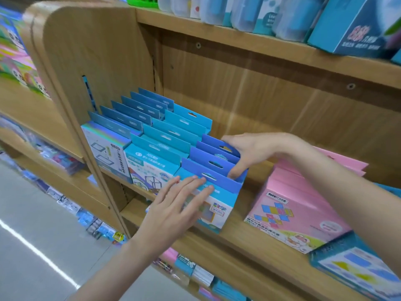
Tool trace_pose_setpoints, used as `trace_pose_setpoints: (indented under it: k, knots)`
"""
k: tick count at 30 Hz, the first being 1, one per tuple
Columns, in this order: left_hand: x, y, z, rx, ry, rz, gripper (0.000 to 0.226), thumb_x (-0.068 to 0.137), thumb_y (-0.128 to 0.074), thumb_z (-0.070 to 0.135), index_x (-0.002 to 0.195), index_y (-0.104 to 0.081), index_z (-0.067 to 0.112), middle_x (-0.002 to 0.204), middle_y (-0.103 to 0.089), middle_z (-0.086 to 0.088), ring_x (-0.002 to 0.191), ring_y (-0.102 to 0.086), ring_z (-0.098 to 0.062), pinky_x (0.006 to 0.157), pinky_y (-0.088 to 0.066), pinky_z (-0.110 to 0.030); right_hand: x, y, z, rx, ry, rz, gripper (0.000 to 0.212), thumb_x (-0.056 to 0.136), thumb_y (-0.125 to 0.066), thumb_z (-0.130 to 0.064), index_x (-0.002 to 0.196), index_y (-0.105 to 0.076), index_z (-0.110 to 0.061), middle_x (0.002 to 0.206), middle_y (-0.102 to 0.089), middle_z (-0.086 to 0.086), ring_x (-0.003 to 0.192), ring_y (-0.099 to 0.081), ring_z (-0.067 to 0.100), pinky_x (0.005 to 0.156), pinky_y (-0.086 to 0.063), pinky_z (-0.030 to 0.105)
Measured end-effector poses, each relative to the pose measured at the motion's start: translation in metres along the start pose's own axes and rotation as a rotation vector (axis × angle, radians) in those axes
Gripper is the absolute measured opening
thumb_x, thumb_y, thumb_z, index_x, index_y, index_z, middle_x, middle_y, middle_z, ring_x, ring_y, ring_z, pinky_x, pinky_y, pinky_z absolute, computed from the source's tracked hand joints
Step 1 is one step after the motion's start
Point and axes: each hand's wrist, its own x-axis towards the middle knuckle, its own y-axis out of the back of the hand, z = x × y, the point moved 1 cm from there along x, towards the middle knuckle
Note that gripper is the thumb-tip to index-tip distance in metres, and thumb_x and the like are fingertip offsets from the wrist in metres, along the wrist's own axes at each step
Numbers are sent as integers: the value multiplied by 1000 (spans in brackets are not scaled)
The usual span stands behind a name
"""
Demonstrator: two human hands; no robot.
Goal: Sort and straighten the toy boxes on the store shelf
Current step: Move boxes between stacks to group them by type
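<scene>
Pressing flat against the front blue box (213, 205), the left hand (173, 207) keeps its fingers straight, while the right hand (245, 153) cups the row's far side, thumb between hang tabs. Light, stiff cardboard by the look; squeeze the box sides, since the tabs would likely bend. Pink boxes (299, 205) lie just beyond the right forearm on the shelf (249, 240).

three rows of flat cardboard toy boxes with hang-tab tops stand upright, front to back, on the wooden store shelf (249, 242). the left row of darker blue-tabbed boxes (121, 118) runs furthest back, with a holographic white-faced one at the front. the middle row of light teal boxes (167, 137) sits tight beside it. the right row of royal-blue-tabbed boxes (213, 162) is shorter, its front box sticking out past the shelf edge. a stack of pink flat boxes (299, 205) leans off to the right, well apart.
</scene>
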Motion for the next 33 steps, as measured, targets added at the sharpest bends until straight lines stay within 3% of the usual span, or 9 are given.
trace_pose_setpoints:
  k: [3,5,9,15,19,21,26,29,33]
  knots:
    - [-1,2,-6,17,29,16,57,83,-64,37,131,-40,19,137,-37,-6,129,-35,-24,110,-18,-44,-13,-4,1,79,-55,116,66,72,-74,-37,125,-38,-23,120,-56,-7,103,-54,12,85,-44,18]
    - [-1,6,-14,-13,84,31,65,75,-67,39,130,-40,17,137,-36,-8,129,-33,-26,111,-15,-44,-31,-12,1,132,-77,332,71,76,-69,-40,134,-32,-23,134,-48,-1,119,-47,14,101,-38,30]
    - [-6,12,-33,-52,100,-7,61,77,-60,39,130,-41,17,136,-37,-10,128,-33,-28,111,-15,-40,-75,-48,-13,122,-48,743,49,82,-64,-31,125,-44,-20,129,-46,-5,119,-44,9,99,-35,26]
    - [-9,8,-44,-38,61,-32,59,81,-66,31,133,-41,20,135,-41,-8,126,-38,-27,107,-24,-41,-68,-108,-33,231,-113,612,68,75,-72,-32,131,-34,-26,139,-25,-9,122,-38,6,98,-40,26]
    - [-9,7,-44,-65,63,-13,64,76,-72,26,132,-42,19,134,-42,-8,124,-40,-27,105,-32,-44,-56,-123,-40,264,-220,743,64,79,-69,-17,128,-31,-28,142,-20,-8,117,-38,2,70,-37,1]
    - [-9,7,-45,-75,55,-6,64,76,-72,25,132,-43,18,133,-43,-10,124,-41,-28,105,-32,-45,-54,-127,-43,247,-241,773,66,80,-67,-16,131,-27,-29,143,-18,-8,119,-40,5,70,-39,7]
    - [-9,13,-39,-166,88,24,52,87,-59,35,132,-40,17,135,-38,-12,127,-36,-30,111,-19,-42,-78,-126,-42,310,-232,822,84,77,-71,-25,141,-17,-28,144,-24,-4,126,-39,12,97,-43,31]
    - [2,23,-15,-283,100,61,54,84,-51,34,133,-35,18,138,-32,-12,131,-30,-28,113,-13,-40,-118,-109,-18,431,-282,948,62,76,-72,-23,129,-40,-20,129,-46,0,109,-54,15,97,-46,38]
    - [22,22,49,-384,-37,81,55,83,-55,24,134,-35,18,139,-32,-10,131,-32,-26,111,-23,-40,-162,-77,27,457,-346,1039,37,78,-70,-15,111,-55,-11,113,-59,4,98,-59,18,92,-49,34]
